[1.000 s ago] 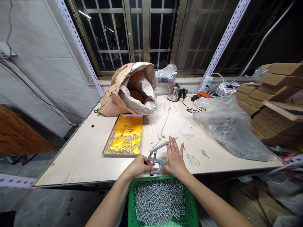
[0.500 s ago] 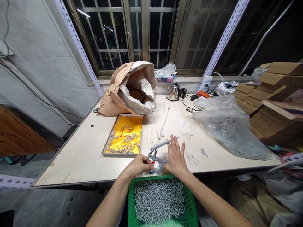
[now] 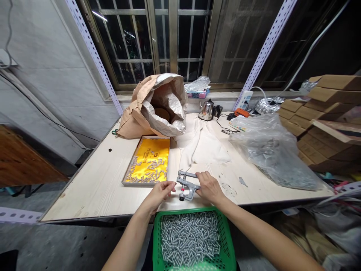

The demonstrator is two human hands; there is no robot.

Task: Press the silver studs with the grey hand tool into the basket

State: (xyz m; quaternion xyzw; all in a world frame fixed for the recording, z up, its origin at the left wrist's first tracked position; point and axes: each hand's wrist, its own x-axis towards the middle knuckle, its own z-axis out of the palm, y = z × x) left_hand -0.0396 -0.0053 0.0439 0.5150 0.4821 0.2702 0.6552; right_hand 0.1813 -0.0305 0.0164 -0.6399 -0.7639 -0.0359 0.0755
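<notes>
My right hand [image 3: 209,188] is wrapped around the handles of grey snap pliers [image 3: 189,191], which are squeezed together. The pliers stand over the table's front edge, with a spring, a red part and a black-tipped lower jaw on their left side. Just left of the jaws is my left hand [image 3: 162,192], apart from the tool, its fingertips pinched; whatever may be between them is too small to make out. Below both hands sits a green plastic basket [image 3: 229,235] filled with small silvery spring-like metal pieces [image 3: 190,239].
A shallow box [image 3: 145,184] with yellow cloth and scattered metal pieces lies left of the hands. Behind it leans an open paper sack [image 3: 135,116]. White cloth [image 3: 211,148], a kettle [image 3: 207,111], a clear plastic bag [image 3: 276,150] and stacked cartons [image 3: 332,124] stand further back and right.
My right hand has gone from spread fingers to a closed grip, bringing the pliers' handles together. My left hand has drawn away from the jaws, slightly left and up.
</notes>
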